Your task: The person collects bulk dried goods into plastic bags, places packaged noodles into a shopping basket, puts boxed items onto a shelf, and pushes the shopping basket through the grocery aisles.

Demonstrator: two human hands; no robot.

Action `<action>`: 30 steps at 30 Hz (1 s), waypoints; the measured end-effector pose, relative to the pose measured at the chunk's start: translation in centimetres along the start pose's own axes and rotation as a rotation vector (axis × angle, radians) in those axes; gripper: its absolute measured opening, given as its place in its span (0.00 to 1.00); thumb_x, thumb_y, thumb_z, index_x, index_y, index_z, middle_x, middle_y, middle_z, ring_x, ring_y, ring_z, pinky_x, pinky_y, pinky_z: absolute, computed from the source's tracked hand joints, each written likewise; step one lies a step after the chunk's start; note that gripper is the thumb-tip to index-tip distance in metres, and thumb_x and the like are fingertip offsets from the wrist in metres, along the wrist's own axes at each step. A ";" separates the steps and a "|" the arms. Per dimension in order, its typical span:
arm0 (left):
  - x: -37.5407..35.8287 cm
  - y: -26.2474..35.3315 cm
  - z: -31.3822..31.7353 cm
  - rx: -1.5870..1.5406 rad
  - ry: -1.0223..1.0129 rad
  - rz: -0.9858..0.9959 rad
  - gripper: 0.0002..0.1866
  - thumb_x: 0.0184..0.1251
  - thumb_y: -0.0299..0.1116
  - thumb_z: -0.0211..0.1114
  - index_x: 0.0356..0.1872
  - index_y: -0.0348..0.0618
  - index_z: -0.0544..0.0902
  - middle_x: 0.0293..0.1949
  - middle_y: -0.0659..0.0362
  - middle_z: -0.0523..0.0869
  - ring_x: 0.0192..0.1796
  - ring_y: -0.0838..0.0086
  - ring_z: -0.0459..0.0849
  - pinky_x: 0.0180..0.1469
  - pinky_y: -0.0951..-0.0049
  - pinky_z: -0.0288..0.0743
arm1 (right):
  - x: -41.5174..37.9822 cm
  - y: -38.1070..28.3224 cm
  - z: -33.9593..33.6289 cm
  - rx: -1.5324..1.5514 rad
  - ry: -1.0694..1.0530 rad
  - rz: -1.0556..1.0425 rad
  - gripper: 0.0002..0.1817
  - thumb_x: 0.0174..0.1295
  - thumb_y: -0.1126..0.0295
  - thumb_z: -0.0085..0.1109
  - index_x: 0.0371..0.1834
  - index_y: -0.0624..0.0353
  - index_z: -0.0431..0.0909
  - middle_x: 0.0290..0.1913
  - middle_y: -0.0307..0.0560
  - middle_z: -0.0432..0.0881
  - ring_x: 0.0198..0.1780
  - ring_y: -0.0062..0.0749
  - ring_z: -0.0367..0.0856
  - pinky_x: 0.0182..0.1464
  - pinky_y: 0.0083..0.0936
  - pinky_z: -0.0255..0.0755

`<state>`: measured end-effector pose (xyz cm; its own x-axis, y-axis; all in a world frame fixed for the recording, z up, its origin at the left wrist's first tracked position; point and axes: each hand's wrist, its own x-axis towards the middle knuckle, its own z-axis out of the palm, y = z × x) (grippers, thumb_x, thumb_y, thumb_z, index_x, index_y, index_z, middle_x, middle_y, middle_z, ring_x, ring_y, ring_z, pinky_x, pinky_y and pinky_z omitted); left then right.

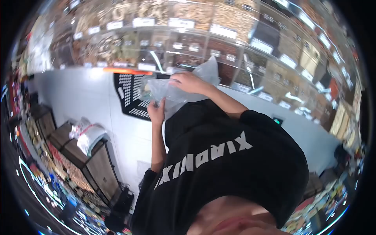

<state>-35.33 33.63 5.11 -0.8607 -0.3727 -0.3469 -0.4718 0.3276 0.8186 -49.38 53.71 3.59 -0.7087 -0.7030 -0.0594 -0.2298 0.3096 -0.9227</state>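
A translucent plastic bag (168, 91) is stretched out in front of my chest, with another part of the clear plastic (207, 72) standing up beyond my right forearm. My right hand (188, 82) grips the bag's upper part with bent fingers. Lower down, my left hand (157, 111) pinches the near side of the bag between thumb and fingers. Behind the bag lies a black perforated shopping basket (127, 92), partly covered by it. Something small and pale sits inside the basket beside the bag, too blurred to name.
Clear bins of dried goods (184, 47) with white labels rise in rows ahead. An orange strip (127, 71) runs along the basket's far edge. To the left, white packages (90, 137) rest on a brown wooden cabinet (98, 164). Pale floor (131, 135) shows beside me.
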 end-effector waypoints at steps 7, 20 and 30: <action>-4.8 -9.0 -3.4 0.174 0.220 -0.272 0.18 0.61 0.39 0.69 0.43 0.32 0.84 0.33 0.39 0.86 0.39 0.46 0.86 0.45 0.55 0.78 | 3.9 -0.8 3.8 -0.188 -0.221 -0.021 0.13 0.69 0.62 0.54 0.39 0.61 0.79 0.40 0.58 0.84 0.45 0.56 0.83 0.47 0.46 0.74; -16.3 -29.3 -9.9 -0.048 0.708 -0.828 0.23 0.56 0.41 0.70 0.42 0.25 0.84 0.39 0.38 0.87 0.43 0.49 0.87 0.48 0.56 0.78 | 16.8 -6.9 12.4 -0.222 -0.148 -0.127 0.18 0.65 0.67 0.61 0.54 0.65 0.75 0.48 0.61 0.81 0.51 0.53 0.81 0.54 0.41 0.74; -15.7 -31.3 -16.9 -0.687 1.029 -0.666 0.19 0.63 0.27 0.67 0.52 0.24 0.79 0.45 0.50 0.87 0.44 0.67 0.85 0.50 0.67 0.77 | 29.3 -5.8 18.9 -0.526 -0.077 0.013 0.28 0.65 0.57 0.62 0.54 0.74 0.73 0.48 0.75 0.81 0.53 0.65 0.81 0.57 0.50 0.73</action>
<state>-3.82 14.57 -7.31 0.1490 -0.8462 -0.5117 -0.2864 -0.5322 0.7967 -56.17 19.25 -0.02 -0.6674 -0.7356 -0.1156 -0.5388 0.5843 -0.6069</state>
